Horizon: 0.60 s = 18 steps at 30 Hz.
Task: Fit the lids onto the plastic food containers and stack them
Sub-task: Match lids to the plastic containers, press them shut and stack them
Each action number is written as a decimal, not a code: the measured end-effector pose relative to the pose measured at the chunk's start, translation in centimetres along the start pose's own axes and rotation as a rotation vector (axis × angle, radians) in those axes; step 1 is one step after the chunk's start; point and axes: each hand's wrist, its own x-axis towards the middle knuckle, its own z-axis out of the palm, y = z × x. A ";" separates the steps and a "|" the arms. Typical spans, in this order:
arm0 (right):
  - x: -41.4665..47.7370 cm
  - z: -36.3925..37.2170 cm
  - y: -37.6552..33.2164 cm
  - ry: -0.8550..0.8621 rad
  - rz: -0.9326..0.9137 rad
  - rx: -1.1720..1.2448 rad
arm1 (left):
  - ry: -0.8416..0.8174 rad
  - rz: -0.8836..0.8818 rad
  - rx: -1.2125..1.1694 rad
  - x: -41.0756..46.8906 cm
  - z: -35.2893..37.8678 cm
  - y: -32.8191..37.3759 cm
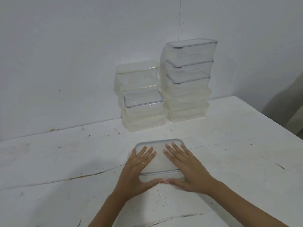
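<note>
- Pressing down on the lid [158, 157] with left hand [141, 167] and right hand [185, 167], fingers straight, spread flat, gripping nothing, thumbs meeting along the 6 o'clock wall of the container [157, 177].
- Spreading pressure toward each corner, probably seating the rim evenly.
- Standing at 12 o'clock, well apart: the stacks [188, 89].

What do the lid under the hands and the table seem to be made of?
The lid looks like milky, translucent plastic with a grey rim band, smooth. The table seems white-painted wood or board, matte: scuffs, dark specks and a long crack show.
</note>
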 end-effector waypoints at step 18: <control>1.1 0.9 2.6 0.089 -0.063 0.110 | 0.207 -0.116 0.150 -0.3 2.0 2.1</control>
